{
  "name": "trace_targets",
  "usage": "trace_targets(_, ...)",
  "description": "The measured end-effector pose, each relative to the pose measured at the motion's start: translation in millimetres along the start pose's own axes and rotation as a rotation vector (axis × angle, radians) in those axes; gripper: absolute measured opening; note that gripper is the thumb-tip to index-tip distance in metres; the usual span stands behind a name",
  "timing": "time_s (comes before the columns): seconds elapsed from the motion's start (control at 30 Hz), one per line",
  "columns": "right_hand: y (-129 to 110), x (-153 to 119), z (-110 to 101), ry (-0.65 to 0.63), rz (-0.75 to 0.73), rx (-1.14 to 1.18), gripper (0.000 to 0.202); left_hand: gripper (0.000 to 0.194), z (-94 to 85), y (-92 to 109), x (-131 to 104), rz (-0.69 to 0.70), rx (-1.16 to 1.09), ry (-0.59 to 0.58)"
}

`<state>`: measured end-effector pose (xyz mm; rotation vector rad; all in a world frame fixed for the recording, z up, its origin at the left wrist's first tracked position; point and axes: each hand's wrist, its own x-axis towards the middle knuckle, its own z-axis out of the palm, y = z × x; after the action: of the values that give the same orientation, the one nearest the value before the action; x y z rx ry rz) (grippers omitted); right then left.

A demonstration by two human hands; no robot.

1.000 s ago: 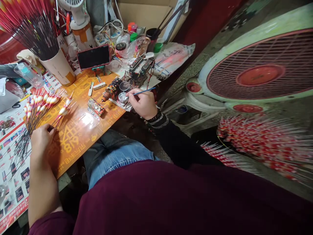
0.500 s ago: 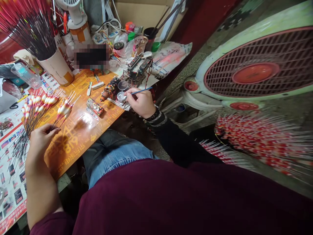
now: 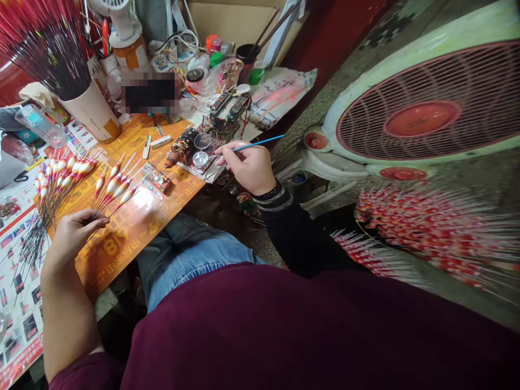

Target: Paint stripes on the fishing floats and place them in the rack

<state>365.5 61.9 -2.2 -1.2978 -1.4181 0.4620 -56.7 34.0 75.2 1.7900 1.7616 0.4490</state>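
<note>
Pinched by their thin dark stems, several fishing floats (image 3: pixel 117 187) with white, yellow and red bodies fan out from my left hand (image 3: pixel 77 235). My right hand (image 3: pixel 254 165) grips a slim paintbrush (image 3: pixel 264 141) with a blue handle, its lower end at a small clear pot (image 3: pixel 200 158) of pale, shiny content. The pot's round clear lid (image 3: pixel 202 141) stands open behind it. Another bunch of floats (image 3: pixel 60 170) lies on the table left of my left hand, stems toward me.
A paint-spattered motor (image 3: pixel 182 145) and a small device (image 3: pixel 225 116) sit behind the pot. A spattered block (image 3: pixel 156 177) rests on the orange tabletop (image 3: pixel 122 254). At the back left stands a white holder (image 3: pixel 91 111) full of dark stems. A large fan (image 3: pixel 422 122) and more floats (image 3: pixel 426 233) are at right.
My right hand has shifted right and toward me, tilting the brush handle outward to the right. In my left hand the floats have spread apart and turned slightly right.
</note>
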Motion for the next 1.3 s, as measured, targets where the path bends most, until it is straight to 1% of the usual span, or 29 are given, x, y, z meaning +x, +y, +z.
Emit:
trace_targets(0.3,-2.2,-2.9,-10.5,0.044,0.034,0.024,0.021,0.03,5.2,0.2,3.6,0.016,0.011,-0.058)
trace_targets(0.4,-3.3,-5.5,-9.6,0.002,0.025,0.024,0.02,0.032,6.1,-1.7,4.9,0.028,0.008,-0.082)
trace_targets(0.5,-2.9,-7.2,-6.9,-0.05,-0.018,-0.001,0.019,0.035,7.0,-2.2,6.1,0.032,-0.01,-0.093)
trace_targets(0.57,-2.0,-7.9,-5.7,-0.061,-0.048,-0.017,0.018,0.035,7.7,-1.4,6.6,0.033,-0.02,-0.091)
trace_targets(0.7,-1.1,-9.2,-6.9,-0.039,-0.077,-0.028,0.017,0.037,9.6,1.8,6.5,0.036,-0.01,-0.087)
trace_targets(0.83,-4.1,-12.1,-12.1,-0.018,-0.058,-0.031,0.018,0.034,11.9,7.9,4.7,0.035,-0.014,-0.074)
trace_targets(1.0,-10.7,-23.5,-16.1,0.047,-0.058,0.08,0.019,0.031,15.5,17.3,1.3,0.023,-0.02,-0.06)
trace_targets(1.1,-14.3,-36.1,-9.6,0.066,-0.068,0.178,0.021,0.031,18.6,20.2,0.7,0.031,-0.037,-0.067)
trace_targets(1.17,-15.8,-45.8,0.2,0.043,-0.109,0.21,0.023,0.031,21.1,20.9,1.2,0.034,-0.051,-0.075)
trace_targets(1.23,-15.9,-54.9,13.7,-0.017,-0.214,0.208,0.023,0.03,23.2,21.2,2.1,0.034,-0.052,-0.072)
trace_targets(1.3,-13.8,-62.3,29.8,-0.107,-0.365,0.194,0.021,0.03,24.8,21.8,2.8,0.034,-0.04,-0.062)
